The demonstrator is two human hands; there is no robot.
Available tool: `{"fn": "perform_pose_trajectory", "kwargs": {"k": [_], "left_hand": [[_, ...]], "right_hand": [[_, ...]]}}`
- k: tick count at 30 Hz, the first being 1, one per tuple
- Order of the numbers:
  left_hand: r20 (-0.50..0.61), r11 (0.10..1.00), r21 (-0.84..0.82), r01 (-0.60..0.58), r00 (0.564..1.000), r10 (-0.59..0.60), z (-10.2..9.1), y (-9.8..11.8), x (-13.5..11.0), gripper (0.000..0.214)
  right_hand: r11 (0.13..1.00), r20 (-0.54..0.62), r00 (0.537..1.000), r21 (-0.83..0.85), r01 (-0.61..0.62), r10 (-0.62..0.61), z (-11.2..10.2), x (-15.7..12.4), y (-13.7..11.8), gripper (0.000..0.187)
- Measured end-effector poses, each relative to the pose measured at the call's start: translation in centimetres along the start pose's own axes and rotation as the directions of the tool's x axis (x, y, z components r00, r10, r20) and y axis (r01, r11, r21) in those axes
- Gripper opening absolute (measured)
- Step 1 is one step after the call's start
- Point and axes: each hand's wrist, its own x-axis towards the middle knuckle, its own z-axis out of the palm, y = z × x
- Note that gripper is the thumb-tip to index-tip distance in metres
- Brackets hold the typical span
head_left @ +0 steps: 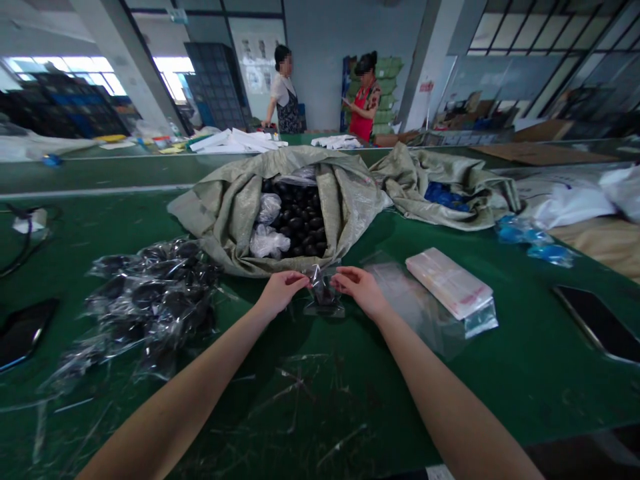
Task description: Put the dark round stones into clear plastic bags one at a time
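Woven sack (pixel 240 227) lies behind the left hand (pixel 283 293) and right hand (pixel 361 291).

Bare forearms (pixel 170 400), slim left hand (pixel 281 293), slim right hand (pixel 361 291)

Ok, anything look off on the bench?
Mostly litter: thin plastic scraps lie strewn across the green work mat, near the clear bag pinched by the left hand and right hand. The woven sack also slumps open, exposing dark round items, though none look spilled.
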Motion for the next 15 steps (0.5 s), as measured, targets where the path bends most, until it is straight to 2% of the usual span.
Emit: {"fn": "perform_pose_trajectory", "kwargs": {"k": [7, 11, 15], "left_hand": [[-0.014, 0.994, 0.015, -0.106, 0.994, 0.106, -0.6, -1.0, 0.9, 0.023], [0.004, 0.993, 0.008, -0.118, 0.993, 0.118, -0.9, -1.4, 1.1, 0.024], [0.002, 0.989, 0.039, -0.143, 0.990, 0.143, -1.0, -1.5, 1.1, 0.024]], "right_hand": [[0.995, -0.036, 0.999, -0.099, 0.025, -0.028, -0.5, 0.4, 0.3, 0.024], [0.988, -0.005, 0.999, -0.145, 0.050, -0.051, -0.8, 0.4, 0.2, 0.029], [0.970, -0.016, 0.997, -0.231, 0.074, -0.079, -0.9, 0.5, 0.2, 0.023]]}}
